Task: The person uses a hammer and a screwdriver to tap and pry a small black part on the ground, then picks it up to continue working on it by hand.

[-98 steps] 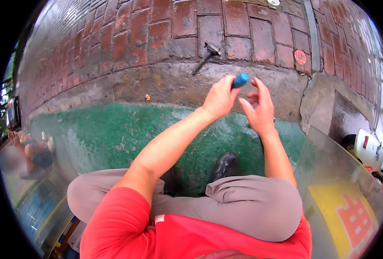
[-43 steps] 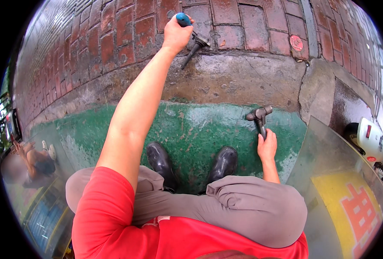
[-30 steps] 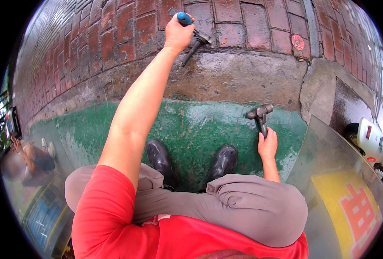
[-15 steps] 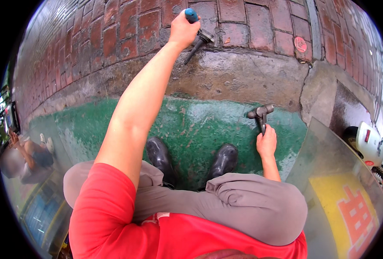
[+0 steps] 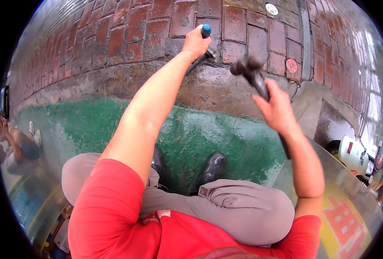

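My left hand (image 5: 195, 44) is wrapped round a blue-handled tool (image 5: 206, 31), the blue end sticking up above the fist. Below the fist, its dark metal part points down at the seam between the red bricks and the concrete strip; the hand partly hides it, so I cannot tell its exact kind. In my right hand (image 5: 278, 108) is a hammer (image 5: 258, 82) with a dark, motion-blurred head. It is raised to the right of the left hand, apart from the blue-handled tool, and its handle end shows below the wrist.
Wet red brick paving (image 5: 135, 45) lies ahead, then a concrete strip (image 5: 226, 97) and a green painted floor (image 5: 113, 112) under my black boots (image 5: 213, 167). A yellow-marked clear panel (image 5: 329, 194) and a white scooter (image 5: 353, 153) are at right. Another person (image 5: 21, 144) sits at far left.
My right hand has lifted the hammer from low over the green floor, up and forward. The left hand, still gripping the blue-handled tool, appears slightly lower and farther right as the view shifts.
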`<state>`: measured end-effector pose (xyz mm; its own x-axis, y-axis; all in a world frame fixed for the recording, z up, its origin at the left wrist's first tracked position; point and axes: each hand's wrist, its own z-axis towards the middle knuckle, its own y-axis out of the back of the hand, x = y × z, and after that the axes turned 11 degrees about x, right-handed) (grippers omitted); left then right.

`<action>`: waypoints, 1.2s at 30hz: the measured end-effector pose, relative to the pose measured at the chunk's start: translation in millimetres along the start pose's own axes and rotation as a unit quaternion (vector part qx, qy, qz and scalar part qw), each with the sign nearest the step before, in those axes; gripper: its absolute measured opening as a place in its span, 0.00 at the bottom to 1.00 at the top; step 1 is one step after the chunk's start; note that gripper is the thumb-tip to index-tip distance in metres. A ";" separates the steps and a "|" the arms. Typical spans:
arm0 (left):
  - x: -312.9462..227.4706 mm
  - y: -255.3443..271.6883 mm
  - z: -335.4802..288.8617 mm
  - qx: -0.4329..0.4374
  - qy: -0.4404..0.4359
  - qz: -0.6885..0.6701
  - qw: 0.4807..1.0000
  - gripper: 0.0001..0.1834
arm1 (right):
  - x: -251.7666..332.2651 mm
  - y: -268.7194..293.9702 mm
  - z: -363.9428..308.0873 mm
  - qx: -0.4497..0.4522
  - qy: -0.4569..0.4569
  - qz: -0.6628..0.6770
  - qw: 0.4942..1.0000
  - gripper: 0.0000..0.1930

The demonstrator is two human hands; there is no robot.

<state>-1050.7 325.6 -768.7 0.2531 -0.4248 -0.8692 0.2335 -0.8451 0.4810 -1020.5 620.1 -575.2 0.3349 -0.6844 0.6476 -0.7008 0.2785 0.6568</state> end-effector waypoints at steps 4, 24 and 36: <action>11.7 9.4 -6.2 -0.008 0.005 -0.009 1.000 0.12 | 84.1 55.6 51.9 -0.055 0.153 -0.052 0.985 0.16; 17.2 3.2 3.0 0.013 -0.027 -0.025 0.999 0.12 | 83.7 20.1 129.4 -0.091 0.074 -0.078 0.990 0.12; 24.9 4.1 9.7 0.008 -0.047 0.045 0.998 0.13 | 98.4 34.8 129.2 -0.180 0.168 -0.065 0.967 0.14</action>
<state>-1052.6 308.4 -789.5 0.1822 -0.5274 -0.8299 0.1982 -0.8070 0.5563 -1093.4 475.4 -538.5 0.6336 -0.4886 0.5999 -0.3940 0.4635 0.7937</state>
